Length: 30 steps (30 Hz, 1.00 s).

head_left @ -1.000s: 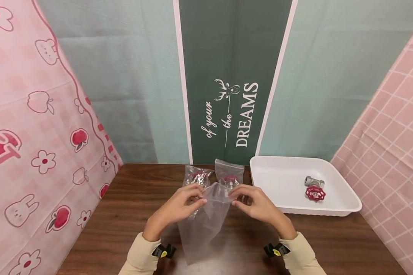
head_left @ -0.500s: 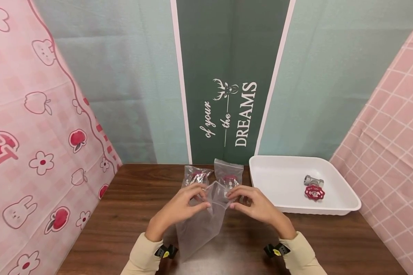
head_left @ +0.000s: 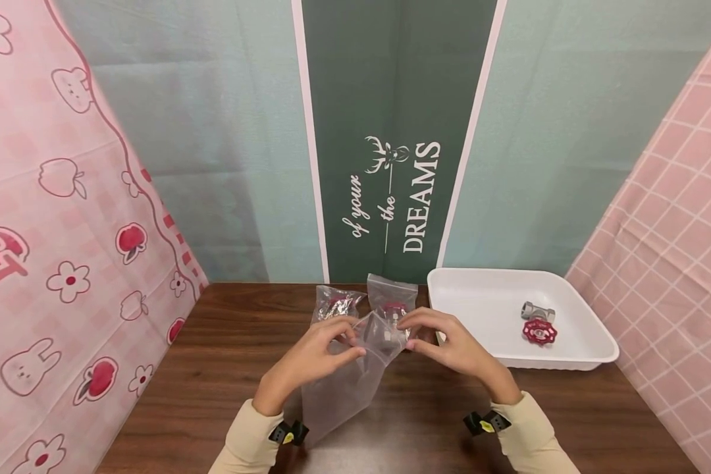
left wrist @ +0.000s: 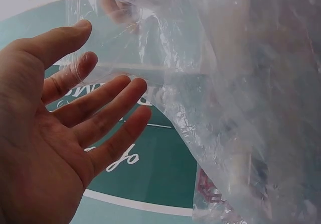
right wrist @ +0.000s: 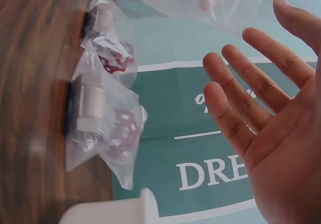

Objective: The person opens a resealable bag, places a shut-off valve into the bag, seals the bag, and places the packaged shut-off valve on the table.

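A clear plastic zip bag (head_left: pixel 343 395) hangs tilted in front of me, its mouth spread between my hands. My left hand (head_left: pixel 316 352) pinches the bag's rim between thumb and index finger; in the left wrist view the index fingertip shows through the film. My right hand (head_left: pixel 453 342) is at the other side of the mouth, thumb and fingers apart, fingertips right at the rim. Behind the bag lie two bagged valves with red handwheels, a left bagged valve (head_left: pixel 339 304) and a right bagged valve (right wrist: pixel 90 108), partly covered by the held bag.
On the right of the brown wooden table (head_left: pixel 225 342) stands a white tray (head_left: pixel 474 296). Inside it lies a bare metal valve (head_left: pixel 539 322) with a red handwheel. Curtains, including a green one (head_left: pixel 391 79), close off the back and sides.
The right hand has moved slightly right and its thumb and fingers have spread. The bag's mouth is wider, and its lower end has swung a little left. The left hand has shifted slightly right.
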Each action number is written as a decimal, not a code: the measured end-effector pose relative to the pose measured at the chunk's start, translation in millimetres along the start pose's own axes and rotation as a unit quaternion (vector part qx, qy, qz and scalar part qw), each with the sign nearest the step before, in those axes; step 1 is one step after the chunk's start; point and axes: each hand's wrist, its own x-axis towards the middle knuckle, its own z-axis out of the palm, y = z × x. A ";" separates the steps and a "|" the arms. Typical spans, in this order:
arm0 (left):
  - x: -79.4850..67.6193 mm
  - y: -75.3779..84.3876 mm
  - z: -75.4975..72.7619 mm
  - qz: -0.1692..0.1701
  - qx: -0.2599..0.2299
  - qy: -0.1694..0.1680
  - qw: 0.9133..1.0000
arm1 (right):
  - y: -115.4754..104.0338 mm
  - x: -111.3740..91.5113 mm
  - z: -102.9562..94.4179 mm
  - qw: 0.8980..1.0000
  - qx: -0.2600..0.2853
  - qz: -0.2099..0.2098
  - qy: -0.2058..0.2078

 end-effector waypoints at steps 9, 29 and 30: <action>-0.1 0.5 0.2 0.007 0.018 -0.003 1.000 | 3.6 5.3 -28.6 0.997 -0.070 0.028 0.013; -1.6 1.8 -0.3 0.011 0.028 -0.002 1.000 | 28.3 15.5 -82.7 0.977 -0.177 0.117 0.030; -1.7 1.7 -0.3 0.012 0.028 -0.001 1.000 | 29.8 15.5 -84.7 0.974 -0.183 0.128 0.027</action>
